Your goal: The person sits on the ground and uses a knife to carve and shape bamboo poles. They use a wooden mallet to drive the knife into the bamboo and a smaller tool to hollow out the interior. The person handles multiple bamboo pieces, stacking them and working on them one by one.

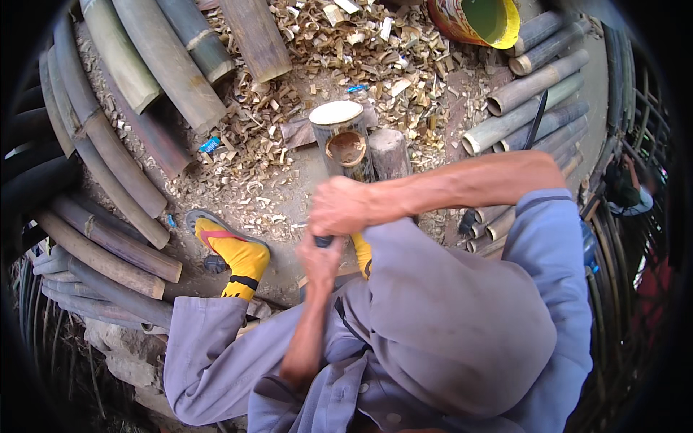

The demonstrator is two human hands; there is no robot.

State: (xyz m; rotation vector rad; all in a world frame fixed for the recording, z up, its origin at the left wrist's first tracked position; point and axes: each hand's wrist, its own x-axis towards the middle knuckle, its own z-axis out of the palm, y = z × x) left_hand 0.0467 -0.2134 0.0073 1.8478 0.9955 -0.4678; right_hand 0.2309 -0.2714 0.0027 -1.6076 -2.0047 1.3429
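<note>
My right hand reaches in from the right and is closed, slightly blurred, just above my left hand. My left hand is closed too, and a dark rounded end shows between the two hands. What each grips is mostly hidden by the fingers. Just beyond my hands is a bamboo tube with its hollow opening toward me. Behind the opening rises a pale, flat-topped round piece, and a short wooden stump stands to its right.
Bamboo poles lie at the left and right. Shavings cover the ground ahead. A yellow-rimmed bucket of greenish liquid stands at the far right. A dark blade leans by the right poles. My sandalled foot is at the left.
</note>
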